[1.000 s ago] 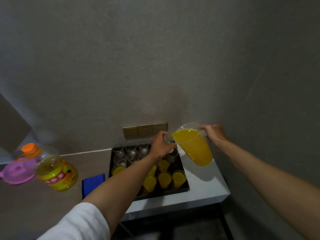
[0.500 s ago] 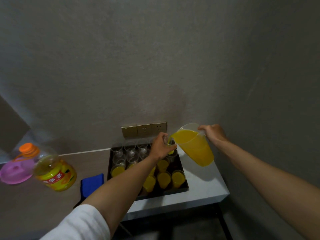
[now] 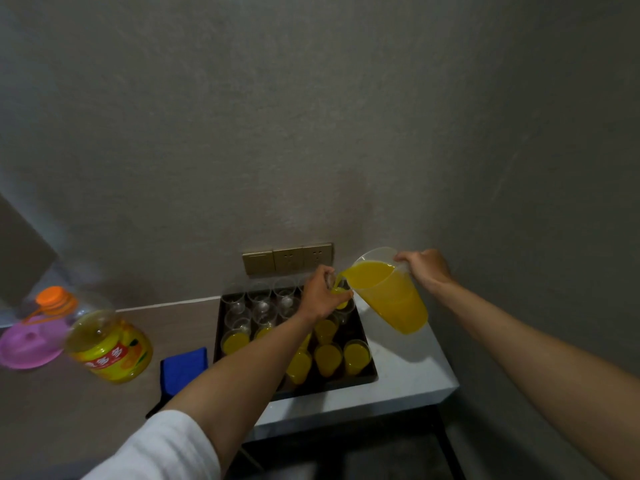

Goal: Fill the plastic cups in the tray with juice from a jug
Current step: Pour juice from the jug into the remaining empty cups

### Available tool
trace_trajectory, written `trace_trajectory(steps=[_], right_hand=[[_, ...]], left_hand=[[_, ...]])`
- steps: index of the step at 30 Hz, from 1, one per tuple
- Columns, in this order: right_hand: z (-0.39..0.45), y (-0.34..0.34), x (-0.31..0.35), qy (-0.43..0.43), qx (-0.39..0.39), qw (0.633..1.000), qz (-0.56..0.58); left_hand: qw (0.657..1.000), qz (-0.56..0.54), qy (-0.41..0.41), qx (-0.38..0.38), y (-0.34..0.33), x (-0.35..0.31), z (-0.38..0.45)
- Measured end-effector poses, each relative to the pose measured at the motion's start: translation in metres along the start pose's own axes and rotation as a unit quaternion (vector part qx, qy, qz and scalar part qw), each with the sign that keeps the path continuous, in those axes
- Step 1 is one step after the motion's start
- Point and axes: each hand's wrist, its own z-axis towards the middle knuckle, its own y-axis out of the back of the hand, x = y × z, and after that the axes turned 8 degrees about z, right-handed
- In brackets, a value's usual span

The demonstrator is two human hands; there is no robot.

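Head view: right hand grips the jug at its rim and handle side, tilted left, spout low and touching the lip of a cup that the left hand holds, fingers curled round it, above the tray's far right corner. Jug's long axis slopes from upper left down to lower right; the cup lies just left of the spout, so the pour runs leftward. Near rows of cups hold juice; far-left cups look empty. Left forearm hides the middle cups. Fill level in the held cup hard to make out behind the fingers. The tray sits on the surface.
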Motion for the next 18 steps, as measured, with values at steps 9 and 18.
trace_trajectory(steps=[9,18], right_hand=[[0.002,-0.001,-0.003,0.006,0.014,1.0,-0.011],[0.01,-0.001,-0.006,0.015,0.012,0.999,-0.029]], left_hand=[[1.0,0.003,0.003,-0.001,0.001,0.002,-0.001],[1.0,-0.004,0.005,0.001,0.001,0.004,0.001]])
